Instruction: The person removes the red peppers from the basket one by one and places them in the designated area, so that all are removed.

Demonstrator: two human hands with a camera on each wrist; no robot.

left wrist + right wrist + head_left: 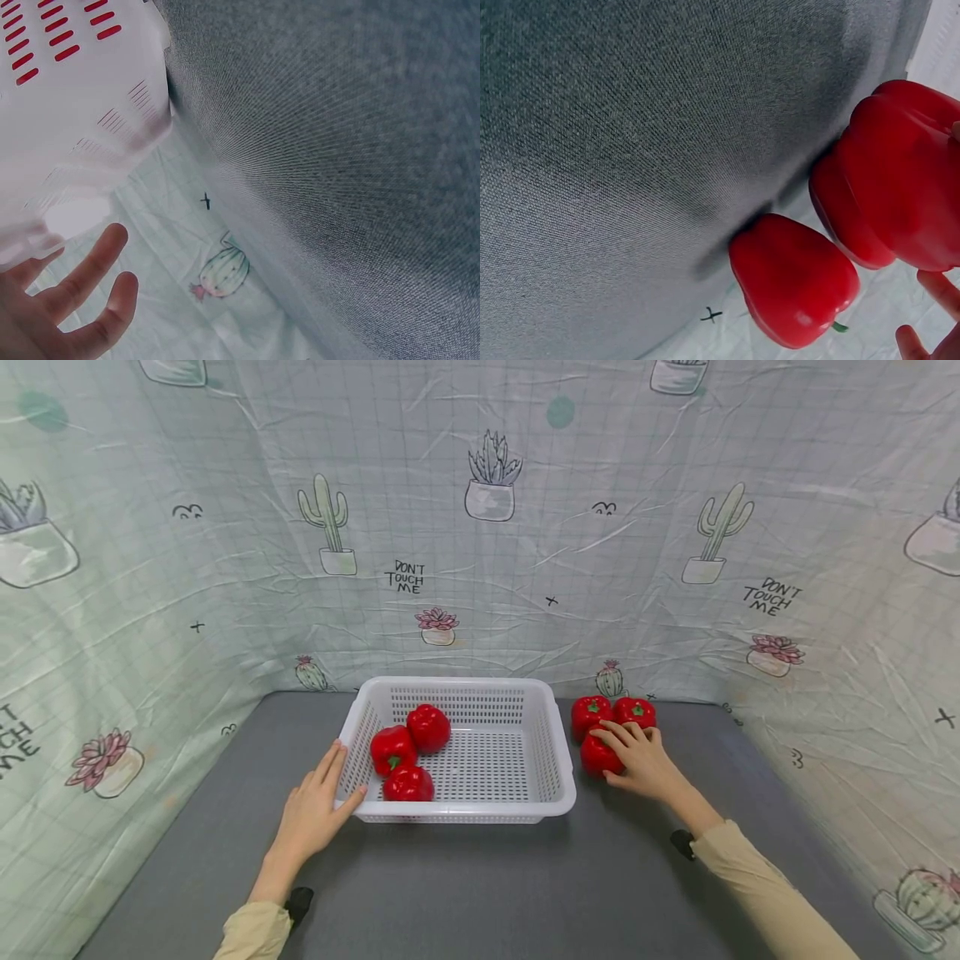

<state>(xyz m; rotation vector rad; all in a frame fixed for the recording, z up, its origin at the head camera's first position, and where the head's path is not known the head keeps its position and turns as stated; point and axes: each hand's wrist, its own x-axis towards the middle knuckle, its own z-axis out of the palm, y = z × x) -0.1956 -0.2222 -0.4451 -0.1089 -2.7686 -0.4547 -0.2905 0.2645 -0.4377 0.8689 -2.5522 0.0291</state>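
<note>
A white plastic basket (480, 811) with slotted walls stands on the grey table, holding a red bell pepper (428, 728) towards the back, another bell pepper (392, 750) at its left and a third bell pepper (408, 785) by the front wall. My left hand (315, 806) rests on the basket's left front corner with fingers extended. To the right of the basket, my right hand (641, 764) grips the nearest bell pepper (600, 755) from above, thumb and fingers around it. Behind that are a bell pepper (590, 714) and another bell pepper (634, 710), green stems showing.
A grey cloth-like surface (480, 893) covers the table. Behind it and along both sides hangs a pale curtain (555, 635) printed with cacti and words. The basket's back wall stands close to the curtain.
</note>
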